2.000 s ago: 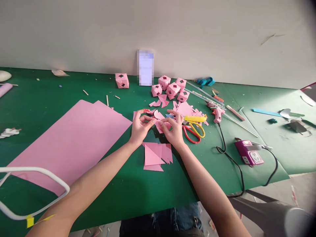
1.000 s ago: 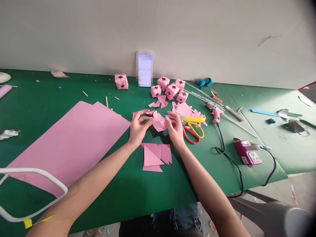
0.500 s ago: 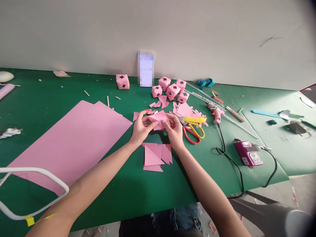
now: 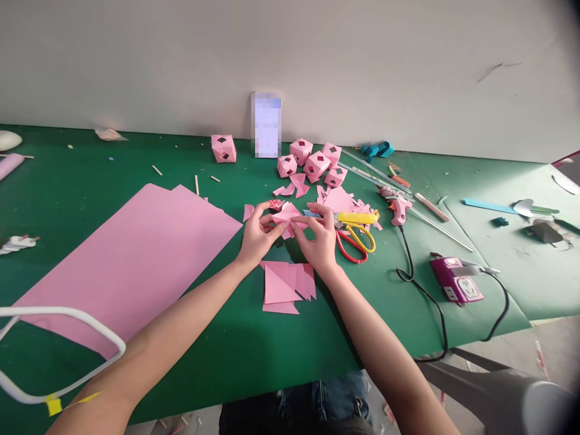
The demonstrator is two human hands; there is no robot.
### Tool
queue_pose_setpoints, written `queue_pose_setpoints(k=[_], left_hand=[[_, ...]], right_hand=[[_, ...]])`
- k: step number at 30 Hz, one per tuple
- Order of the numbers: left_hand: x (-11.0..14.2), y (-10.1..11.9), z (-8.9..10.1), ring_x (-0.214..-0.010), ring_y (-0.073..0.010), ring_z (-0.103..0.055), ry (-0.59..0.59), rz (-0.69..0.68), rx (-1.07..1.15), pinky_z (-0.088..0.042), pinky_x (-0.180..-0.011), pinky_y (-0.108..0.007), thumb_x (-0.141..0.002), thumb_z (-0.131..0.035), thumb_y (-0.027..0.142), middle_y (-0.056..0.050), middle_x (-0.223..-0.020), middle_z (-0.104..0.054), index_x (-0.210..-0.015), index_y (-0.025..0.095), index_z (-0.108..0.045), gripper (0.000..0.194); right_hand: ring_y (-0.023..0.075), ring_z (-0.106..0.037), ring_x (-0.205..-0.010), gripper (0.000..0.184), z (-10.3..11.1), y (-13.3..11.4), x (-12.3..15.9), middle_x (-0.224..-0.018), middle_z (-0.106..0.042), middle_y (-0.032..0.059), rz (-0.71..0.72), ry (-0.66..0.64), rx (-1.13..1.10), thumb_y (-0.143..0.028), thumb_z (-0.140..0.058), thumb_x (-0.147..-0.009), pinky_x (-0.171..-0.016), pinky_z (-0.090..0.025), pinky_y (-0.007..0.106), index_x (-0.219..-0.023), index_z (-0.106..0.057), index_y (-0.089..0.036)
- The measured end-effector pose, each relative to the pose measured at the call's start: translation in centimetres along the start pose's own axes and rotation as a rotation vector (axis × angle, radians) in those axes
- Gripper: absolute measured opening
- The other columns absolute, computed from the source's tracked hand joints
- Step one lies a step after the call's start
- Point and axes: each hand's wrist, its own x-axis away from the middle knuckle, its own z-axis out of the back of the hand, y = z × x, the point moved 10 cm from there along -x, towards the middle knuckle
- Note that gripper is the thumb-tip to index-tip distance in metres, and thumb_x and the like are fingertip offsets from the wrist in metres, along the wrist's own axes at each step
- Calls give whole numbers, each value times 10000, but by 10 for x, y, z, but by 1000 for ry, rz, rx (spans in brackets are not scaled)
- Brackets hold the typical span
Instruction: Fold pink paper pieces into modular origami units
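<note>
The folded paper I hold is plain pink, as is my wide sheet. My table is green, the wall pale grey. My scissors are red-and-yellow handled, the glue gun pink, the power adapter purple and white.

The single head-worn view looks from above and before the near edge of the green worktop, facing forward and down across it to the grey wall behind. It is near enough that the left hand and right hand reach in over the worktop; the jeans show below its edge.
</note>
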Motion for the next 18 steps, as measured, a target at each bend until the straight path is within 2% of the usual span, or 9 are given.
queue_pose_setpoints(k=[4, 11, 18], left_hand=[[1, 3, 2, -844, -201, -738, 28, -48, -52, -562, -688, -283, -745, -882, 386, -31, -905, -747, -1214, 224, -574, 583], [11, 24, 2, -994, -203, -731, 81, -245, -304, -558, -790, -302, -872, -791, 405, -55, -1044, -755, -1215, 237, -604, 425], [9, 22, 4, -990, -198, -729, 79, -239, -278, -548, -795, -293, -872, -795, 459, -50, -1036, -751, -1216, 235, -602, 454]], right_hand=[[311, -583, -1268, 101, 4, -9, 0, -1277, -603, 110, 54, 18, 59, -297, -672, -943, -934, -612, 492, -928, -771, -284], [326, -565, -1274, 107, 4, -10, 0, -1273, -610, 119, 34, 10, 38, -279, -634, -949, -974, -564, 529, -907, -731, -267], [316, -580, -1288, 99, 2, -7, 2, -1267, -614, 126, 29, 9, 49, -275, -635, -959, -942, -580, 489, -912, -720, -255]])
